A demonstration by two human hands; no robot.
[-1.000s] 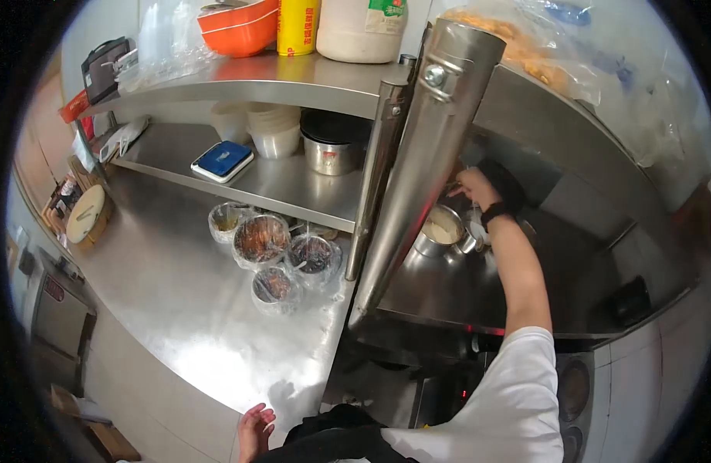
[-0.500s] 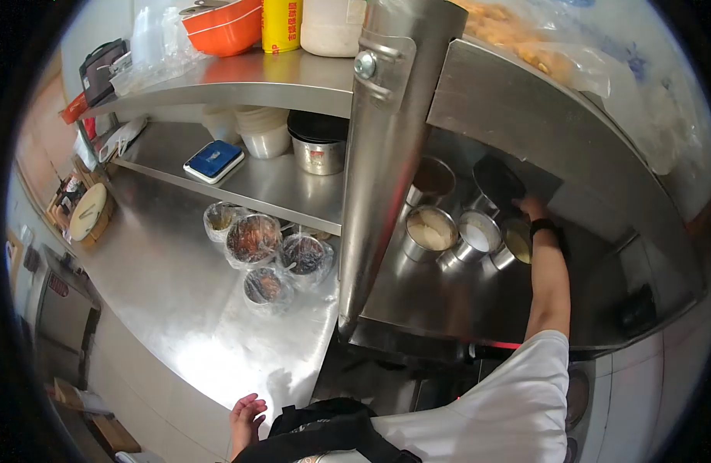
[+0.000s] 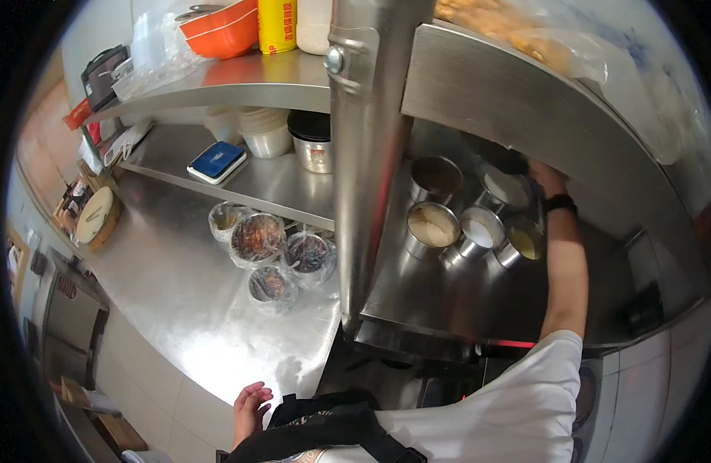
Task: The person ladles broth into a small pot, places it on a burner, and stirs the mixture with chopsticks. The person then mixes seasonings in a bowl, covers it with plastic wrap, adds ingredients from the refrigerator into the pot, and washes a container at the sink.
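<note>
My right hand (image 3: 549, 179) grips the edge of a black round lid (image 3: 501, 156) at the back of the right-hand steel counter, partly in the shelf's shadow. Just in front of the lid stands a metal canister (image 3: 504, 189) with pale contents, its mouth uncovered. Around it are other open canisters: one with dark contents (image 3: 436, 177), one with cream-coloured powder (image 3: 431, 228), one with white powder (image 3: 481, 230) and one with yellowish contents (image 3: 522, 241). Low at the front, my left hand (image 3: 252, 406) is held beside my body, fingers loosely curled and apart, holding nothing.
A steel post (image 3: 371, 154) divides the two counters. On the left counter (image 3: 162, 270) sit several plastic-wrapped pots (image 3: 257, 238). A blue-topped scale (image 3: 217, 162) and a black-lidded pot (image 3: 312, 143) stand on the lower shelf. An orange bowl (image 3: 220, 29) is above.
My right hand has drawn the black lid back, away from the canister's mouth, so the pale contents now show. My view has shifted slightly. The left hand stays low and empty.
</note>
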